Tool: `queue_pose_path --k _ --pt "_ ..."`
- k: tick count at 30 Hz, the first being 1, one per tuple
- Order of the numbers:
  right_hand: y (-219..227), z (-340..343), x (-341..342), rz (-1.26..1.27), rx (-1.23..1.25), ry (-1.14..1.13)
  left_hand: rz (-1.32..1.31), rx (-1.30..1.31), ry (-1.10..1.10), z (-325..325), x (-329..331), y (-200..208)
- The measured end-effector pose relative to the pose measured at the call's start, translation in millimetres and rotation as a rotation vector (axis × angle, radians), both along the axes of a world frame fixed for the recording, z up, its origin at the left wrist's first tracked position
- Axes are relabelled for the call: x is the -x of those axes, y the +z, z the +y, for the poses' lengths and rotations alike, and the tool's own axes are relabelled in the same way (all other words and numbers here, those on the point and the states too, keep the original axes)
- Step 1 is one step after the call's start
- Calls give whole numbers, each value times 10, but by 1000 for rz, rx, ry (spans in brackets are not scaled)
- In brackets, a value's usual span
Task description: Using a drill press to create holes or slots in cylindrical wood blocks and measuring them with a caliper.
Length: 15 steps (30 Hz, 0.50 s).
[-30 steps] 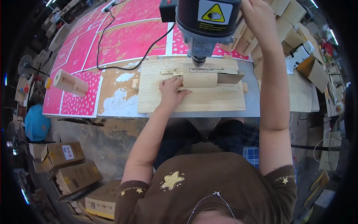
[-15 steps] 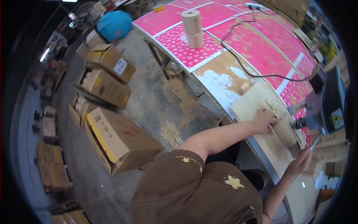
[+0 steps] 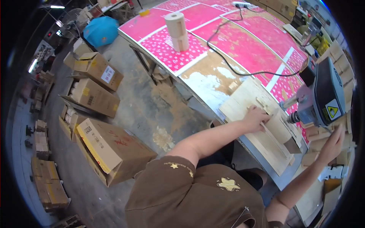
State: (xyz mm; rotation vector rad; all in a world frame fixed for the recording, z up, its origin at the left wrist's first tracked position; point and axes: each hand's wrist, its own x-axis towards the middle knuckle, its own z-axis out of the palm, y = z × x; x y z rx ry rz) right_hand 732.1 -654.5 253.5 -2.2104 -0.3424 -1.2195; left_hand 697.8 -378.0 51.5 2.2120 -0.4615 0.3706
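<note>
My left hand (image 3: 255, 118) rests on a pale wooden cylinder (image 3: 276, 128) lying in a wooden jig (image 3: 243, 102), its fingers curled over the near end. Beside the cylinder stands a drill press (image 3: 330, 89) with a black head, its chuck (image 3: 293, 118) just to the right of and above the wood. Whether a bit touches the wood, I cannot make out. My right hand (image 3: 334, 141) is raised to the right of the drill head, fingers closed around the end of its metal feed lever (image 3: 327, 129).
Two stacked wooden cylinders (image 3: 177, 34) stand on the pink-covered table (image 3: 152, 24). A black cable (image 3: 228, 66) crosses the tabletop to the drill. Open cardboard boxes (image 3: 114, 146) line the floor at left, near a blue umbrella (image 3: 101, 31). Wooden pieces (image 3: 344, 85) are stacked at the far right.
My right hand has moved up and to the right, swinging the feed lever with it. My left hand stays on the wooden cylinder. The whole view has shifted slightly.
</note>
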Motion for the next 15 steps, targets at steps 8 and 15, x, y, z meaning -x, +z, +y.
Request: queue_pose_path --k 8,15 --pt "76 -638 -1175 318 -202 365 142 -5 22 -27 -15 121" --pt "-930 -244 39 712 188 217 88 201 35 -86 22 132"
